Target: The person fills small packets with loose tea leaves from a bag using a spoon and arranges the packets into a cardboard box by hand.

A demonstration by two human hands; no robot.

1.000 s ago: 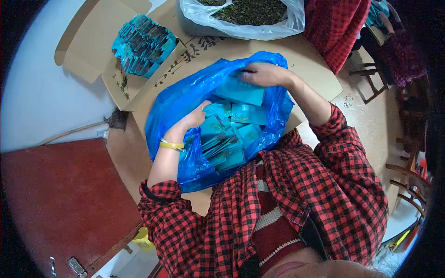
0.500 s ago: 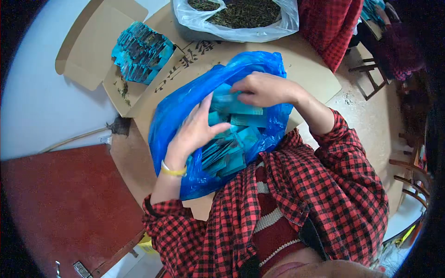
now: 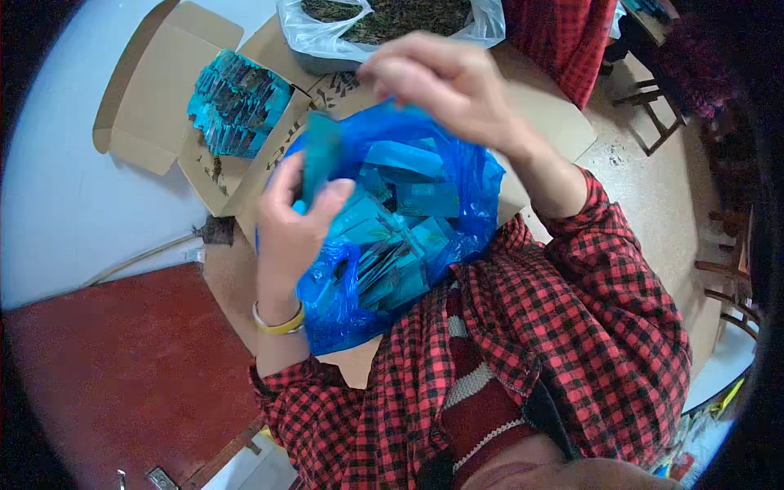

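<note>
My left hand [image 3: 294,220] is closed on a small teal packet [image 3: 322,151], which stands upright, blurred, between thumb and fingers. It hovers over the left side of a blue plastic bag [image 3: 474,192]. Many flat teal packets [image 3: 429,200] lie loosely inside that bag. My right hand [image 3: 449,86] is raised over the bag's far rim, just in front of a clear plastic bag [image 3: 306,39] of dark dried leaves [image 3: 408,24]. Motion smears its fingers, so whether they hold anything does not show.
To the left, an open cardboard box [image 3: 131,131] holds a tight stack of teal packets [image 3: 237,102], with leaf crumbs beside them. A reddish-brown board [image 3: 122,351] lies at lower left. Stools [image 3: 657,122] and another person's sleeve [image 3: 702,65] are at the far right.
My right hand has lifted out of the blue bag, up toward the leaves. My left hand has moved left and now grips a teal packet.
</note>
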